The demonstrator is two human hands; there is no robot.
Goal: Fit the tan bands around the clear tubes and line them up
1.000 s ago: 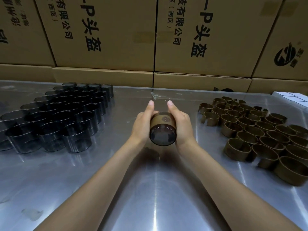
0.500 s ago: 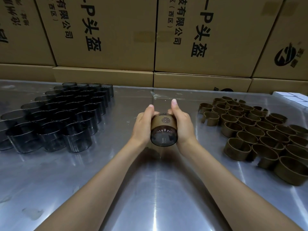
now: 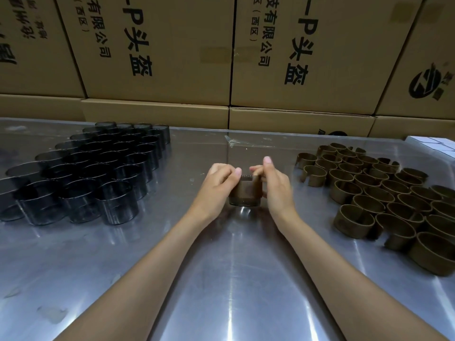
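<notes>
Head view, items left to right: a block of dark-tinted clear tubes (image 3: 81, 173), standing upright in close rows on the left part of the metal table (image 3: 221, 279), touching one another; left hand (image 3: 216, 184), fingers curled, pinching the upper left edge of the banded tube (image 3: 245, 193); the banded tube itself, at table centre between both hands, upright, its lower rim at or just above the tabletop (contact cannot be told), a tan band (image 3: 246, 189) wrapped round its upper part with a clear strip showing below, image slightly blurred; right hand (image 3: 274, 185), fingers curled on the upper right edge of the same tube, one fingertip raised above the rest; a cluster of loose tan bands (image 3: 384, 195), open-ended rings standing on edge on the right part of the table, well apart from the hands; white boxes (image 3: 433, 143) at the far right edge; stacked cardboard cartons (image 3: 172, 57) with black printed characters along the back.
</notes>
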